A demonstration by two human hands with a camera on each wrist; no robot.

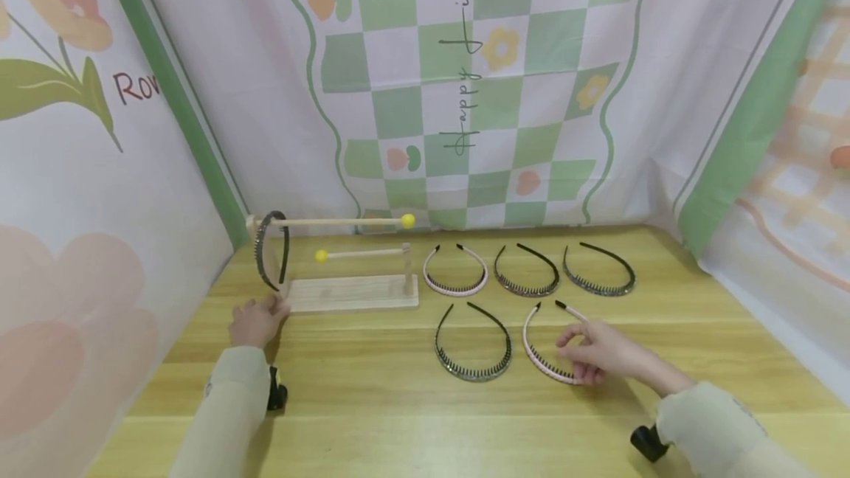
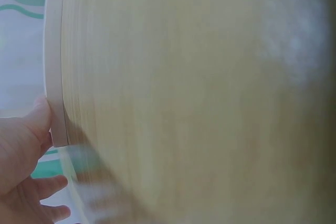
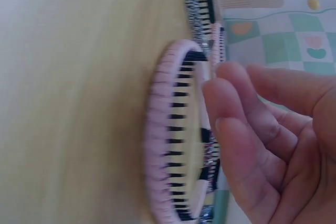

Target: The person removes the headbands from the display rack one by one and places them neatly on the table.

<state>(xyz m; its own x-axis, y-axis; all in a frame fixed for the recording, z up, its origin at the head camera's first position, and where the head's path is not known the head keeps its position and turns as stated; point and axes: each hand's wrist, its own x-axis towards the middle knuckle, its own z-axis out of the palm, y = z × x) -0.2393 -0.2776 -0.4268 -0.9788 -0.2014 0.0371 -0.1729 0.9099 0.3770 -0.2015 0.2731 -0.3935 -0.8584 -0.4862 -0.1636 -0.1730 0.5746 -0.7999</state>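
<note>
At the left of the head view my left hand [image 1: 255, 321] pinches the near left corner of a wooden rack's base [image 1: 352, 293]. The left wrist view shows the thumb [image 2: 41, 116] at the board's end, other fingers spread apart. A dark toothed headband [image 1: 261, 249] hangs on the rack's upper rod [image 1: 332, 222]. On the right, my right hand [image 1: 600, 351] hovers over a pink toothed headband [image 1: 541, 361] lying on the table, covering its right side in the head view. In the right wrist view its loosely bent fingers hold nothing, beside the pink band's comb teeth.
Left of the pink headband lies a dark one [image 1: 473, 375]. Behind them, in a row, are another pink headband [image 1: 454, 290], a dark one [image 1: 527, 290] and a greyish one [image 1: 600, 289]. The rack's lower rod [image 1: 365, 253] ends in a yellow ball. A patterned curtain [image 1: 438, 116] hangs behind the table.
</note>
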